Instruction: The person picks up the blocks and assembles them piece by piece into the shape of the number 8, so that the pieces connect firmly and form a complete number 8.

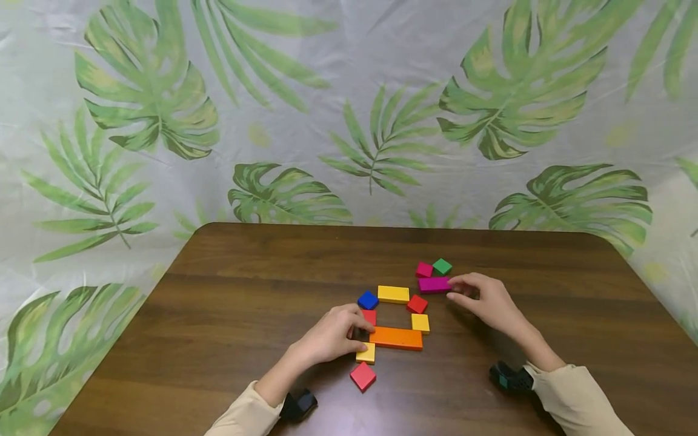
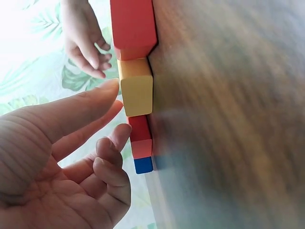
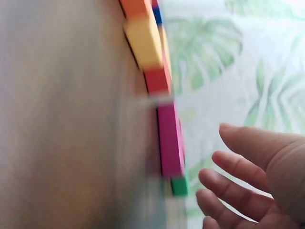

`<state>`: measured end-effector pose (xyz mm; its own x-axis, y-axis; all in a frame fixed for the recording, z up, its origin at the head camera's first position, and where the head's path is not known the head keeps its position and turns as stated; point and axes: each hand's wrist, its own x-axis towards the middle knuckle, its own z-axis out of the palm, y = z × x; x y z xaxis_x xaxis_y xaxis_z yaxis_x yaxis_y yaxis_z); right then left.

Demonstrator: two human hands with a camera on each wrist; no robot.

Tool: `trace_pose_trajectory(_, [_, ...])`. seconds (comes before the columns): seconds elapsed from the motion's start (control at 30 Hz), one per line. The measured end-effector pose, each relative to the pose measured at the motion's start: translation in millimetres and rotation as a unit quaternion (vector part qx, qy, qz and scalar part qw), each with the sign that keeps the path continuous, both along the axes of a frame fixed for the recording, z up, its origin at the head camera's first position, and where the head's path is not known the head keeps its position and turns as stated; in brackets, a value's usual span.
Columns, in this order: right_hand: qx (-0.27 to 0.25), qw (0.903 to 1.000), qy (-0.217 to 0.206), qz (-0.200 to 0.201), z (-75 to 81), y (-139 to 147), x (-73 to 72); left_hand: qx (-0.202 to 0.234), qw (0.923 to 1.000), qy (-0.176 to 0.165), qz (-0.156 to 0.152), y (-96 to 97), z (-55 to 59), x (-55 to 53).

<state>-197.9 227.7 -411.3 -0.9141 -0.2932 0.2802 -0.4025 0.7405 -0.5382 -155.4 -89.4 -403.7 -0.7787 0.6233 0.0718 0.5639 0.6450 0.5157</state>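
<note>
Coloured blocks lie flat on the table, several forming a ring. My left hand (image 1: 332,333) is at the ring's near left corner, thumb touching or just over a small yellow block (image 1: 366,353). Its index fingertip is by the left end of the long orange block (image 1: 398,338), partly covering a red block (image 1: 369,317). The other fingers bend loosely in the left wrist view. My right hand (image 1: 488,300) has its fingers spread beside the right end of a magenta block (image 1: 433,284). In the right wrist view a gap shows between those fingers and the magenta block (image 3: 170,138).
Around the ring are a blue block (image 1: 368,300), a yellow oblong (image 1: 393,294), a red block (image 1: 417,304) and a yellow block (image 1: 420,323). Behind the magenta one sit a crimson block (image 1: 424,269) and a green block (image 1: 442,266). Nearest me lies a red block (image 1: 363,376).
</note>
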Motion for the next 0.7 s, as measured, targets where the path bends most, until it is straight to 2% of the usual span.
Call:
trace_pose_trajectory(0.13, [0.004, 0.9993, -0.01, -0.035, 3.6, 9, -25.9, 0.003, 0.9999, -0.014, 0.006, -0.3, 0.7, 1.0])
trace_pose_trajectory(0.3, [0.022, 0.9975, -0.04, -0.054, 3.3, 6, -49.9, 0.007, 0.9998, -0.019, 0.007, -0.1, -0.5, 1.3])
trace_pose_trajectory(0.5, [0.047, 0.9941, -0.07, -0.068, -1.6, -1, -60.0, 0.007, 0.9997, -0.022, 0.005, 0.5, -1.5, 2.4])
trace_pose_trajectory(0.7, [0.019, 0.9966, -0.05, -0.062, -0.7, 1, -62.1, 0.006, 0.9999, -0.013, 0.003, -0.4, -0.5, 1.3])
